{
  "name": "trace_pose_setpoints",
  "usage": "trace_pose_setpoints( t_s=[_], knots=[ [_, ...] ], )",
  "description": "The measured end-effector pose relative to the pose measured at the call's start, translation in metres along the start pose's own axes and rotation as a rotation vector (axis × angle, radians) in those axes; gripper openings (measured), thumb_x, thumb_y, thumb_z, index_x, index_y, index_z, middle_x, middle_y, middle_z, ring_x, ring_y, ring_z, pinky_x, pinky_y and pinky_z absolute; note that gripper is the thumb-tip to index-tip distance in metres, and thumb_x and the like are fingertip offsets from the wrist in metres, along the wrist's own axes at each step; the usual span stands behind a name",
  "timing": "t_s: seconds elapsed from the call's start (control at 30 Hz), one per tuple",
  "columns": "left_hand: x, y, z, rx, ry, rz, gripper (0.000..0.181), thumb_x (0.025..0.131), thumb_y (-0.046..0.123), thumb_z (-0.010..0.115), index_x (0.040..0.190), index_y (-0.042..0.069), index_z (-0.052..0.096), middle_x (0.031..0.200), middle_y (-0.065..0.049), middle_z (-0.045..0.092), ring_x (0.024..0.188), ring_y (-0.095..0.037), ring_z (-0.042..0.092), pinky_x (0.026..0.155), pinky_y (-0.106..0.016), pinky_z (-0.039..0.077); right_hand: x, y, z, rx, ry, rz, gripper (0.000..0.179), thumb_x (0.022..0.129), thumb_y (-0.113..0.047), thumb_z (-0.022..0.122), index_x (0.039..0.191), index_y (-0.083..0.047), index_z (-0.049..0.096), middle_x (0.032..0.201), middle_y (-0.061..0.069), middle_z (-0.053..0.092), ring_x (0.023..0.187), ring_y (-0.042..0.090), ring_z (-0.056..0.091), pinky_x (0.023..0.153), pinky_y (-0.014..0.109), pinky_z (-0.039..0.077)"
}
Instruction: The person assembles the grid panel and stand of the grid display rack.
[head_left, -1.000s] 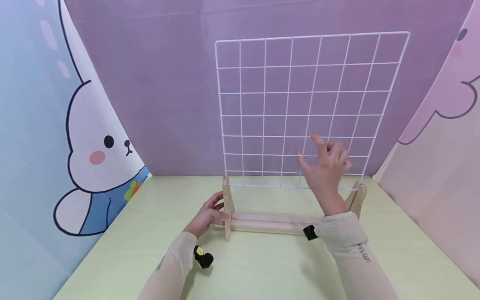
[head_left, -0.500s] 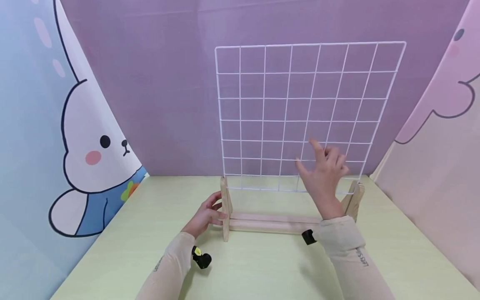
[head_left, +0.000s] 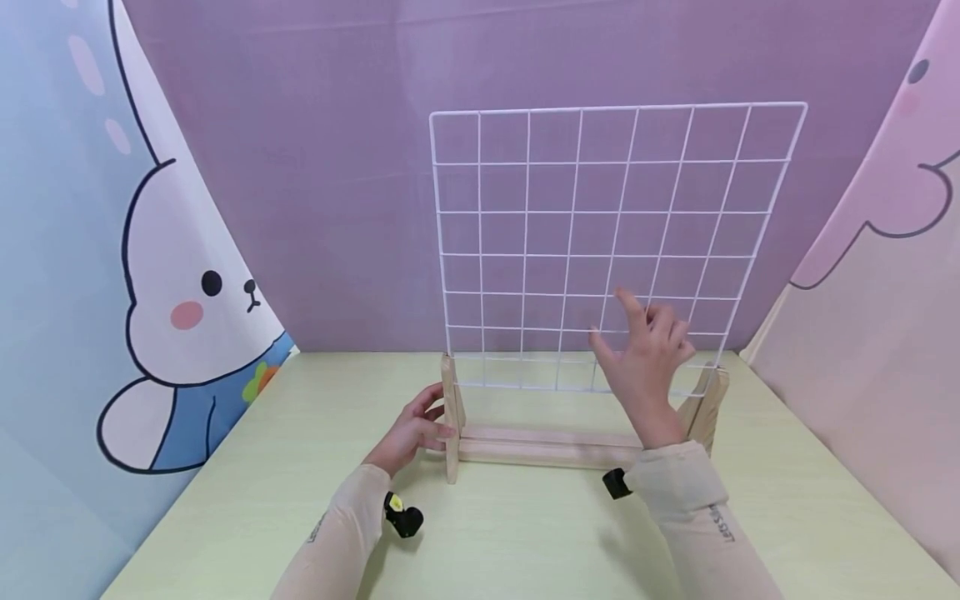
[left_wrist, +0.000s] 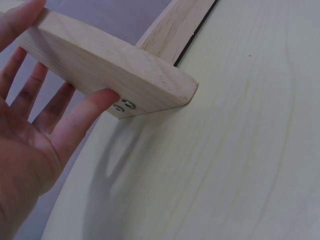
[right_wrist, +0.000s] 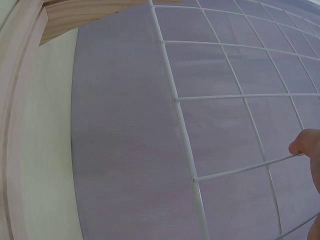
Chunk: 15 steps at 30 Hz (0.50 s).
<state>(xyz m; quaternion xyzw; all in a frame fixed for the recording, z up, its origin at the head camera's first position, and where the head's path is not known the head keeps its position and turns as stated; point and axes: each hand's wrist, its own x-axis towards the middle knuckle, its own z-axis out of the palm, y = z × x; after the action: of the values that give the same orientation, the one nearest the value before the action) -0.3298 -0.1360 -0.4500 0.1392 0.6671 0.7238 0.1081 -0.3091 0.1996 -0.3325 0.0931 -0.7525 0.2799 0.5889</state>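
My right hand (head_left: 647, 354) grips the lower right part of a white wire grid panel (head_left: 570, 212), thumb and fingers spread across the wires. Only the edge of this hand shows in the right wrist view. The panel stands nearly upright, its lower side corners at the tops of the wooden stand's two end pieces. My left hand (head_left: 411, 429) holds the stand's left end piece (head_left: 451, 417), with the thumb at its front edge. In the left wrist view, a fingertip touches the outer face beside two screws (left_wrist: 125, 105). A wooden crossbar (head_left: 547, 451) joins the end pieces.
The stand rests on a pale yellow-green table (head_left: 510, 533). A purple backdrop (head_left: 337, 208) hangs behind it, and cartoon-printed cloths, one with a rabbit (head_left: 187, 275), flank both sides. Small black devices (head_left: 405, 517) are worn at the wrists.
The grid panel has come down steadily between the end pieces, with my right hand moving down along with it. My left hand stays on the left end piece.
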Motion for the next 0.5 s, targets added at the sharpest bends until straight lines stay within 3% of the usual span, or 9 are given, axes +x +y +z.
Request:
trace_pose_setpoints(
  t_s=[0.5],
  knots=[
    [0.0, 0.001, 0.001, 0.007, -0.01, 0.004, 0.083, 0.076, -0.004, 0.067, 0.152, 0.011, 0.035, 0.153, -0.022, 0.036, 0.133, -0.04, 0.044, 0.075, -0.046, 0.06, -0.012, 0.003, 0.0, 0.009, -0.007, -0.006, 0.055, 0.076, -0.023, 0.077, 0.127, -0.021, 0.057, 0.096, 0.023, 0.045, 0.086, 0.044, 0.036, 0.076, 0.059, 0.024]
  ],
)
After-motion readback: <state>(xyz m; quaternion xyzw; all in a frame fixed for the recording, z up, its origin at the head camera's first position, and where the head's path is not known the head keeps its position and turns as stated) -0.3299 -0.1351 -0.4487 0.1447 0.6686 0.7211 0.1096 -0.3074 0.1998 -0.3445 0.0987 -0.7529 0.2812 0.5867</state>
